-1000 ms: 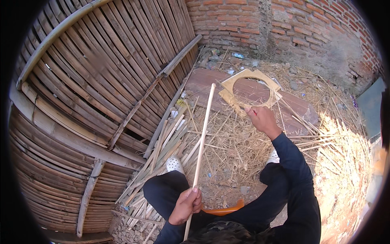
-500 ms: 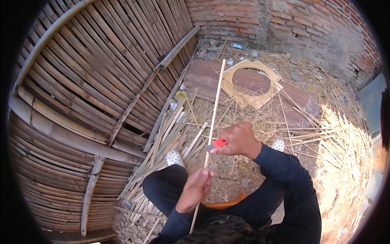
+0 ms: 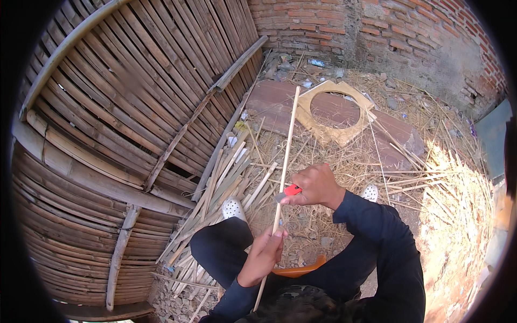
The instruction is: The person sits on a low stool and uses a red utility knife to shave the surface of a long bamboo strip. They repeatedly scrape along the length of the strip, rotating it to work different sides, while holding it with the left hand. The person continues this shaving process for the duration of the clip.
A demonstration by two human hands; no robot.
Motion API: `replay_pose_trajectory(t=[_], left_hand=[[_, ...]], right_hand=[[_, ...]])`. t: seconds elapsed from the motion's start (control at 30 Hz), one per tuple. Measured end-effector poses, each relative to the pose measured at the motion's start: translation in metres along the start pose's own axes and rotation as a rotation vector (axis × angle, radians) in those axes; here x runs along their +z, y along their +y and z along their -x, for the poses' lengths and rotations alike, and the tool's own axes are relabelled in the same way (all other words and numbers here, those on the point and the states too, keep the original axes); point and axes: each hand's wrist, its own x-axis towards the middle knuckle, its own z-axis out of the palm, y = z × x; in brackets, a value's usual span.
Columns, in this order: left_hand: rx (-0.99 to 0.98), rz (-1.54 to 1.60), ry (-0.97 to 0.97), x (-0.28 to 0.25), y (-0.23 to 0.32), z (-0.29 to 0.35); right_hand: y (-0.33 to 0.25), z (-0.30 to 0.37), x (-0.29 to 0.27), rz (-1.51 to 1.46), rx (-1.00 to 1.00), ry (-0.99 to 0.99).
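Observation:
A long pale bamboo strip point(image 3: 287, 148) slants away from my lap toward the far boards. My left hand point(image 3: 264, 253) is closed round its lower part, thumb on top. My right hand point(image 3: 316, 185) is wrapped round a red-handled knife point(image 3: 292, 189). The short grey blade lies against the strip a little beyond my left hand. Most of the knife's handle is hidden in my fist.
Split bamboo strips point(image 3: 215, 196) lie heaped at my left, beside a bamboo slat wall point(image 3: 134, 97). Ahead, a wooden board with a round hole point(image 3: 328, 134) rests on a reddish-brown slab point(image 3: 269, 102). Shavings point(image 3: 452, 215) cover the ground at right. A brick wall point(image 3: 318, 24) stands behind.
The strip's far end has dropped slightly nearer to me. My left hand has shifted a little to the right with it. The knife stays against the strip.

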Motion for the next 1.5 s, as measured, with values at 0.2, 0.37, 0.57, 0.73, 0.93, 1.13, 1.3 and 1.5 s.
replay_pose_trajectory(t=[0.2,0.37,0.57,0.73,0.93,1.13,1.3,1.5], left_hand=[[-0.012,-0.017,0.021,0.001,0.001,0.003],[-0.082,0.121,0.005,-0.008,-0.007,0.0],[-0.18,0.259,-0.077,-0.01,-0.018,0.007],[-0.191,0.274,-0.097,-0.012,-0.024,0.013],[-0.331,0.256,-0.184,-0.012,-0.045,0.041],[-0.358,0.286,-0.139,-0.013,-0.042,0.046],[-0.396,0.24,-0.128,-0.021,-0.043,0.04],[-0.461,0.317,-0.145,-0.038,-0.042,0.075]], right_hand=[[0.021,-0.01,0.009,0.056,-0.066,0.116],[0.021,-0.013,0.02,0.048,-0.102,0.118],[0.064,-0.015,0.024,0.181,0.224,-0.022],[0.077,-0.014,0.031,0.183,0.258,-0.103],[0.138,-0.004,0.018,0.257,0.539,-0.074],[0.161,0.007,0.028,0.34,0.439,-0.089],[0.178,0.023,0.046,0.344,0.382,-0.152],[0.171,0.016,0.056,0.391,0.735,-0.326]])
